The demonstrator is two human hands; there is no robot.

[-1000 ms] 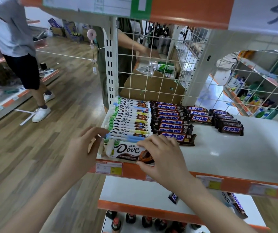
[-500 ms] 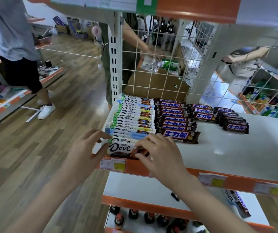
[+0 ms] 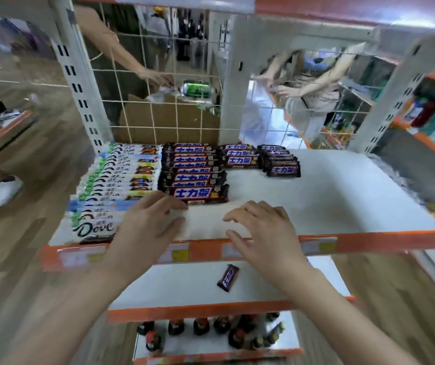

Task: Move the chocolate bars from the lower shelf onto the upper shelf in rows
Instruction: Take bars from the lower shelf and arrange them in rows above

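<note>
Two hands empty; one bar below

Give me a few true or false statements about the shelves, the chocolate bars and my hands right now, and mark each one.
1. A dark chocolate bar lies on the lower shelf. True.
2. The right hand grips a bar. False: its fingers are loose and hold nothing.
3. The Dove bars form the leftmost row on the upper shelf. True.
4. The left hand is down on the lower shelf. False: it is at the upper shelf, beside the front Dove bar.
5. The upper shelf holds only Dove bars. False: dark bars lie in rows beside them.
</note>
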